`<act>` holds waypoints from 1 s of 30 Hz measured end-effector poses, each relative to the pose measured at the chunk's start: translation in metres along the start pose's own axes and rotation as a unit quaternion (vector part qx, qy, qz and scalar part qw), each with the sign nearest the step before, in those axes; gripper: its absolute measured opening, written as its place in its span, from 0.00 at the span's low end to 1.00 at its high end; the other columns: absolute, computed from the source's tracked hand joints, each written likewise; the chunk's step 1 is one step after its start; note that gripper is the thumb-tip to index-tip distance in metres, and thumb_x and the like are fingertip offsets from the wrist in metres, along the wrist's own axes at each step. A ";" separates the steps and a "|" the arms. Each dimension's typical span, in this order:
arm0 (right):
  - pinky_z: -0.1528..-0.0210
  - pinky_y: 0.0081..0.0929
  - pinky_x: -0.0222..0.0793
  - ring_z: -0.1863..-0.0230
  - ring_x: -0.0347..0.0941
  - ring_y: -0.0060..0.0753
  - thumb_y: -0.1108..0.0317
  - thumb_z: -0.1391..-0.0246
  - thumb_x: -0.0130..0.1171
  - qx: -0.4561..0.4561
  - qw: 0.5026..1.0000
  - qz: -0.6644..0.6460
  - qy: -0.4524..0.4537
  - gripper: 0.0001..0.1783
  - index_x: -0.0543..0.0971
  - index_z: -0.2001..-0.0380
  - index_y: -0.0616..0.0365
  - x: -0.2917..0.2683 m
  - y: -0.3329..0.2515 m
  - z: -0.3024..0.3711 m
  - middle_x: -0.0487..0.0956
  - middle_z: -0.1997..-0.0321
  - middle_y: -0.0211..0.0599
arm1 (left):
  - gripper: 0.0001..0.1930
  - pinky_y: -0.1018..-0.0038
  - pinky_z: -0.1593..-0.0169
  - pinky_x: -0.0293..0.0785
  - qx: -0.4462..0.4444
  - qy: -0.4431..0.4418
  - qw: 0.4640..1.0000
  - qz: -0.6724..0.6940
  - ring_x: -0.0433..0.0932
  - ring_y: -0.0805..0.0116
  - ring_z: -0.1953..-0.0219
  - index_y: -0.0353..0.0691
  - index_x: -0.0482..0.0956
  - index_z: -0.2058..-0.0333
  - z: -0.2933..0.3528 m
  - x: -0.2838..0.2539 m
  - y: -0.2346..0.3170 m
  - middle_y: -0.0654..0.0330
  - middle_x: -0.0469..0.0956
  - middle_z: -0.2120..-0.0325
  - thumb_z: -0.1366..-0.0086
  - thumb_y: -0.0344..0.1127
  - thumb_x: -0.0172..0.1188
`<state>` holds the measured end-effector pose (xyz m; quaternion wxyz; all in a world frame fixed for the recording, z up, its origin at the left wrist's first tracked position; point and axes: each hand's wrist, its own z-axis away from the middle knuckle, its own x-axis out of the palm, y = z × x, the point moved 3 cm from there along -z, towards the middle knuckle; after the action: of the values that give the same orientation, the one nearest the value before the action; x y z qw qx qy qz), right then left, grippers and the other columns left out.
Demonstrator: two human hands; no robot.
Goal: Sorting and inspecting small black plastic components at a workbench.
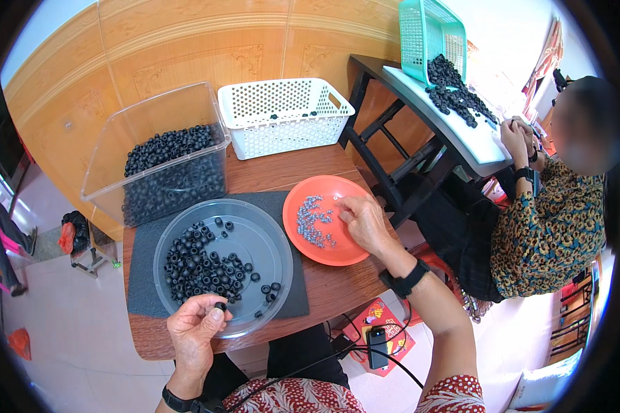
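Observation:
Between the thumb and fingers of my left hand point(194, 329) is a small black ring-shaped part point(220, 306), held over the near rim of a clear round tray point(265, 230). Many more black ring-shaped parts point(196, 265) lie in that tray, mostly toward its left side. My right hand point(362, 219) reaches over the right half of an orange plate point(337, 256), its thumb and fingertips drawn together. Whether anything sits in that pinch is too small to make out. Tiny silvery-blue pieces point(312, 224) are scattered over the plate's left half.
Behind the tray stands a clear plastic bin point(155, 113) full of black parts, beside a white perforated basket point(282, 138). At right, a co-worker point(548, 213) handles something at another table point(486, 153), where a tipped green basket point(415, 41) spills black parts. Cables and a phone point(377, 347) are below the table edge.

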<state>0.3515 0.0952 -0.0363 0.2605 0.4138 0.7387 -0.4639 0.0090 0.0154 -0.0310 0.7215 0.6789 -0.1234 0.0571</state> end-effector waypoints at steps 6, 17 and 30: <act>0.60 0.35 0.65 0.66 0.71 0.44 0.74 0.60 0.61 -0.001 0.995 0.080 -0.052 0.04 0.78 0.75 0.60 0.017 0.011 -0.016 0.77 0.74 0.42 | 0.08 0.83 0.71 0.70 -0.008 0.002 1.000 0.000 0.74 0.76 0.75 0.30 0.77 0.65 0.000 -0.002 -0.002 0.58 0.78 0.75 0.42 0.28 0.61; 0.65 0.36 0.68 0.70 0.73 0.43 0.70 0.55 0.59 0.103 0.992 -0.020 -0.075 0.06 0.78 0.78 0.63 -0.009 -0.006 -0.002 0.77 0.76 0.46 | 0.09 0.83 0.72 0.69 -0.006 0.003 1.000 0.002 0.74 0.76 0.77 0.30 0.77 0.66 0.000 -0.002 -0.001 0.57 0.78 0.76 0.43 0.30 0.61; 0.60 0.39 0.66 0.63 0.71 0.48 0.72 0.60 0.61 0.020 0.994 0.091 -0.062 0.05 0.80 0.77 0.62 0.029 -0.001 -0.036 0.78 0.71 0.45 | 0.09 0.83 0.73 0.70 -0.007 0.008 1.000 0.003 0.74 0.76 0.77 0.30 0.77 0.67 0.000 -0.001 -0.002 0.57 0.78 0.77 0.43 0.30 0.62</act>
<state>0.3353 0.1383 -0.0425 0.3387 0.4545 0.6710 -0.4780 0.0085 0.0154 -0.0336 0.7271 0.6729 -0.1198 0.0643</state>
